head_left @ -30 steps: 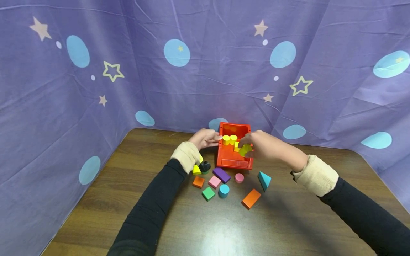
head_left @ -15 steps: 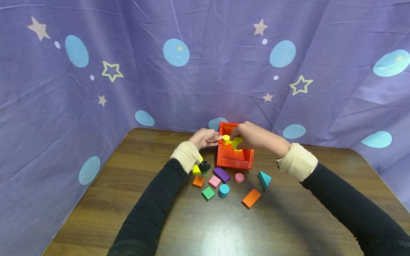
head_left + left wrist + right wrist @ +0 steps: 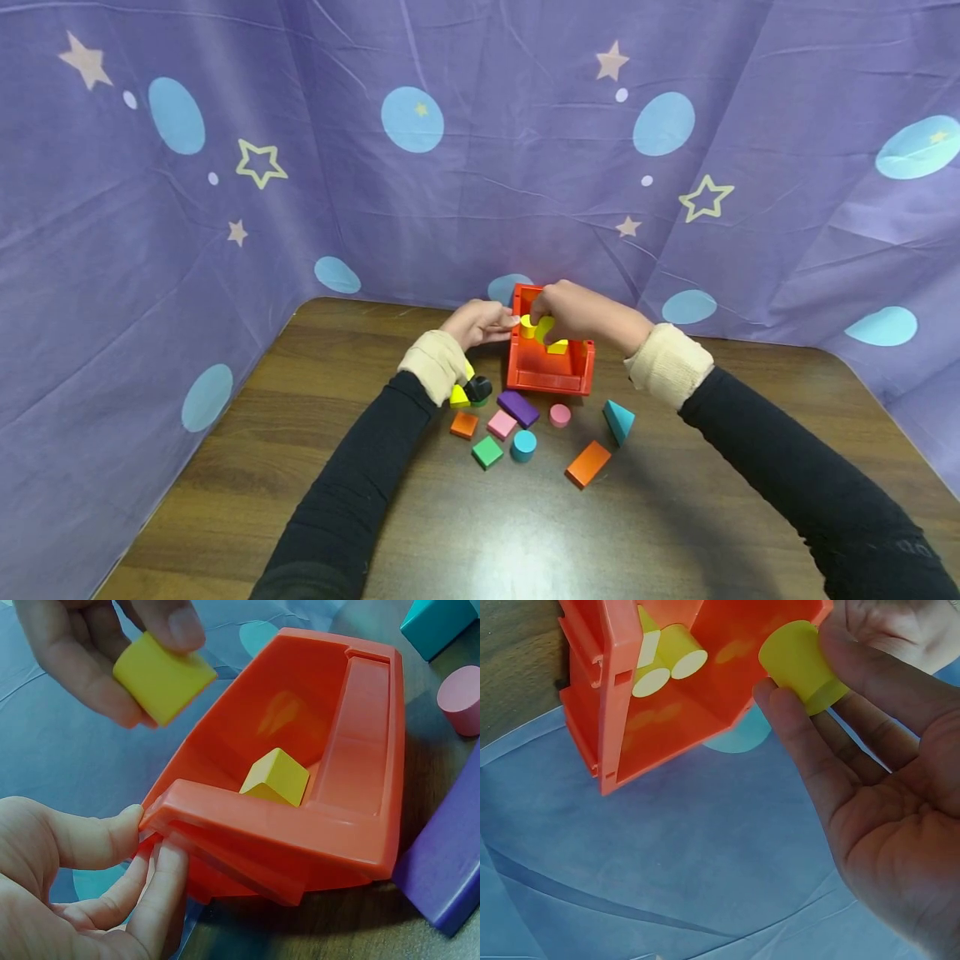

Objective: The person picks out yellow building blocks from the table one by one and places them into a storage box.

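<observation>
A red plastic box sits at the back of the table. My left hand pinches its left wall, thumb on the rim and fingers beneath in the left wrist view. Over the box, my right hand holds a yellow cylinder block between thumb and fingertips. Inside the box, the right wrist view shows two yellow cylinders side by side. An angular yellow block lies near them, its ridge showing in the left wrist view.
Loose blocks lie in front of the box: purple, pink, green, a blue cylinder, a pink cylinder, a long orange block and a teal triangle. Yellow pieces are partly hidden by the left wrist. A purple curtain hangs behind.
My right hand has moved left across the box, carrying the yellow cylinder block towards the cylinders inside. My left hand stays at the box's left wall.
</observation>
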Available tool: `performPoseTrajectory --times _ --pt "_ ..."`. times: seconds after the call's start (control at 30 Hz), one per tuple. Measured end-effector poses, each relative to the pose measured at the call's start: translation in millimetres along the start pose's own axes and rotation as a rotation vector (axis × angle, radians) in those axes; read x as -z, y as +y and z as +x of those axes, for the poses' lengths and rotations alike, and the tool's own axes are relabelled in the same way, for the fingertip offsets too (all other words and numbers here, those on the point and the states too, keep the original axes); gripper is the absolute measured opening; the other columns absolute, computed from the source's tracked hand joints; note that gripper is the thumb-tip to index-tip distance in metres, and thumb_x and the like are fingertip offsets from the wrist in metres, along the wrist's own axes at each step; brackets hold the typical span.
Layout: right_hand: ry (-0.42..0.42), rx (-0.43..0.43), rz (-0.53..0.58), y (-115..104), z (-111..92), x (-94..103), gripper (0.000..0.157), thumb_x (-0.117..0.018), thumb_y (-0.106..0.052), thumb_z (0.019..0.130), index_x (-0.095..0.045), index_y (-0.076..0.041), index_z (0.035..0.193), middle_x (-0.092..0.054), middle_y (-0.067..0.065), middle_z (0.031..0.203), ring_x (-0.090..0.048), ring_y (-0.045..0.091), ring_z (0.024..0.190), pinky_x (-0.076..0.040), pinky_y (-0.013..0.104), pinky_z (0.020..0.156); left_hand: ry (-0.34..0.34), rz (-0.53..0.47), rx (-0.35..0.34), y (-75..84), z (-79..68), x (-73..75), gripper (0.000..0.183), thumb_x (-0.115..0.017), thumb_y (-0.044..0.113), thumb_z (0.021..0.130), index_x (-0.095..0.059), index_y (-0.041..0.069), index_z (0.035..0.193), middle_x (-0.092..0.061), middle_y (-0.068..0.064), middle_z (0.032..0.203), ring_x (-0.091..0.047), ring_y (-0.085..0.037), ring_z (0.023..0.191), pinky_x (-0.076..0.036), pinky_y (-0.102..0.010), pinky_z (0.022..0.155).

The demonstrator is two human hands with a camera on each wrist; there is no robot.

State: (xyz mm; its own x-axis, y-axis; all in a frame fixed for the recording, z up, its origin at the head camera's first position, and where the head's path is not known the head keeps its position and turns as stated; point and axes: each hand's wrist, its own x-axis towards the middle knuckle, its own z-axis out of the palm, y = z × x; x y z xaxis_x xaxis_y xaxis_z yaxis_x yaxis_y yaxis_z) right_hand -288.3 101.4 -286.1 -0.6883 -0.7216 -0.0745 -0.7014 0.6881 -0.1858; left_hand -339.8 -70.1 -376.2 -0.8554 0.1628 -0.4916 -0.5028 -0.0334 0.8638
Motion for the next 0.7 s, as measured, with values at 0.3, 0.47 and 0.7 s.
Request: performPoseTrajectory --times 0.3,0.47,0.7 --pt "-0.021 -0.044 0.012 3.8 12.3 -6.0 0.022 -0.086 0.000 0.078 -0.077 0.002 0.098 -0.077 0.013 0.100 -0.070 0.031 0.097 -0.061 0.045 0.093 -0.001 0.016 -0.004 1.9 -9.7 -2.7 0.048 -0.059 -0.008 0.095 -0.053 -0.005 0.142 -0.063 -0.016 0.138 -0.063 -0.022 0.121 -0.053 -0.036 0.111" --pt "-0.025 -0.055 0.004 5.2 19.1 -9.3 0.022 -0.085 0.000 0.078 -0.077 0.003 0.099 -0.077 0.013 0.100 -0.070 0.031 0.098 -0.060 0.045 0.094 -0.056 -0.026 -0.029 -19.1 59.9 16.6 0.043 -0.072 -0.009 0.084 -0.064 -0.005 0.126 -0.073 -0.013 0.113 -0.072 -0.020 0.099 -0.064 -0.035 0.090" --pt "-0.046 -0.101 0.005 10.0 30.3 -12.3 0.026 -0.084 0.000 0.079 -0.078 0.004 0.104 -0.077 0.016 0.106 -0.069 0.033 0.104 -0.060 0.044 0.097 0.021 0.005 -0.009 -4.3 15.6 2.1 0.048 -0.057 -0.009 0.095 -0.053 -0.005 0.142 -0.059 -0.016 0.145 -0.063 -0.024 0.121 -0.053 -0.037 0.111"
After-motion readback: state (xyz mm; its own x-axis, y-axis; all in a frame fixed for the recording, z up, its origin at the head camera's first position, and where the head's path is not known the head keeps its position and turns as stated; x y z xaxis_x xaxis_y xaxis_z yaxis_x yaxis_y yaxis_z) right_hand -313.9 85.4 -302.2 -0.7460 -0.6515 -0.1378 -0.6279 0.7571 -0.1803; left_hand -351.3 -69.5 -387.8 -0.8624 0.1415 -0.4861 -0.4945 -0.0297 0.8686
